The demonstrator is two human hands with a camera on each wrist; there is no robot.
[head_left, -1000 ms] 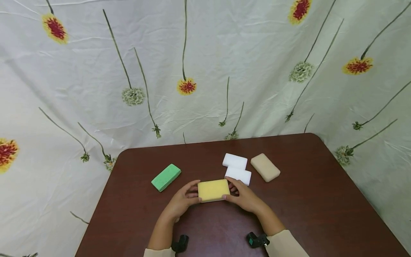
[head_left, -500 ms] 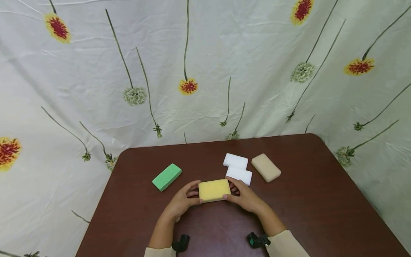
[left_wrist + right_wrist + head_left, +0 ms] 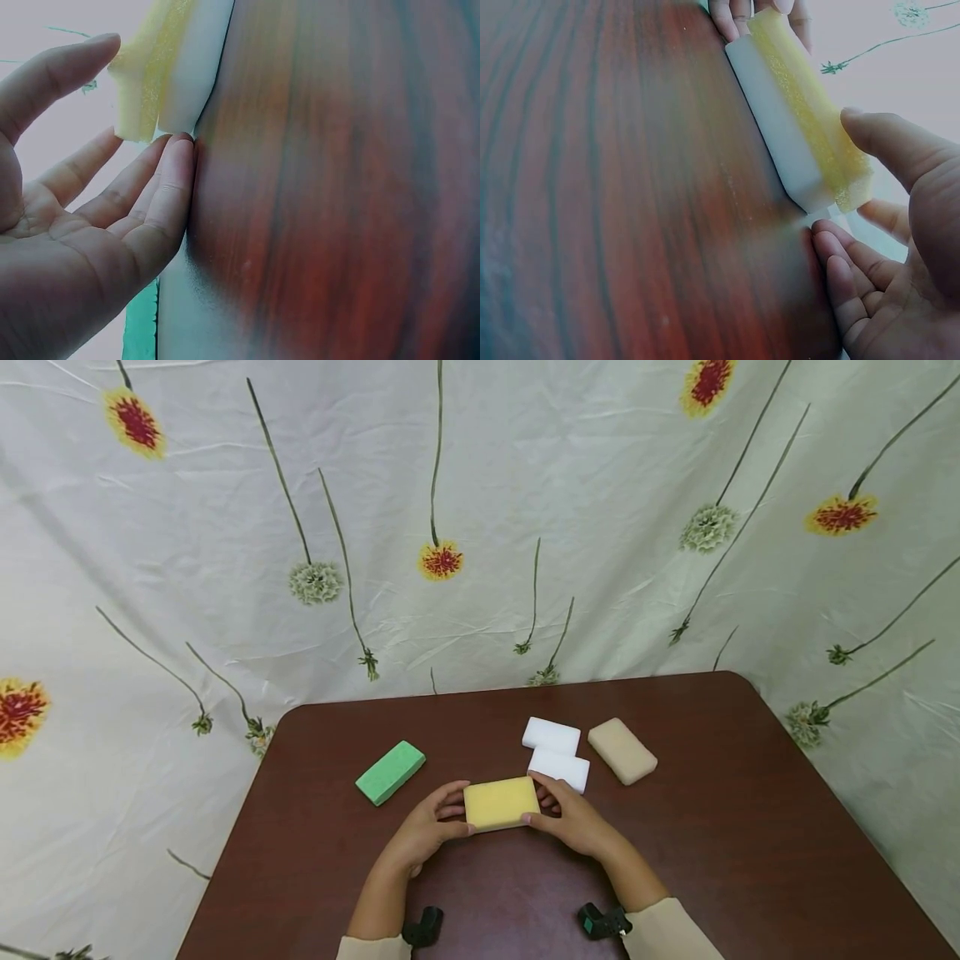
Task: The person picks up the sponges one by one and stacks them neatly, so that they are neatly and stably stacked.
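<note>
A yellow sponge (image 3: 501, 803) lies flat on a white sponge block (image 3: 784, 131), which rests on the table; the wrist views show this stack from the side. My left hand (image 3: 429, 828) pinches the left end of the yellow sponge, its thumb at the near corner and forefinger at the far one. At the opposite end my right hand (image 3: 572, 818) holds it the same way, thumb in front and forefinger behind. The lower fingers of the left hand (image 3: 112, 202) reach down beside the white block, close to the tabletop. From above, the yellow sponge hides most of that block.
On the dark wooden table (image 3: 712, 860), a green sponge block (image 3: 390, 772) lies to the left. Two white sponge blocks (image 3: 558, 768) lie just behind my right hand, with a beige sponge (image 3: 621, 752) right of them. A flowered curtain (image 3: 480, 635) hangs behind the table.
</note>
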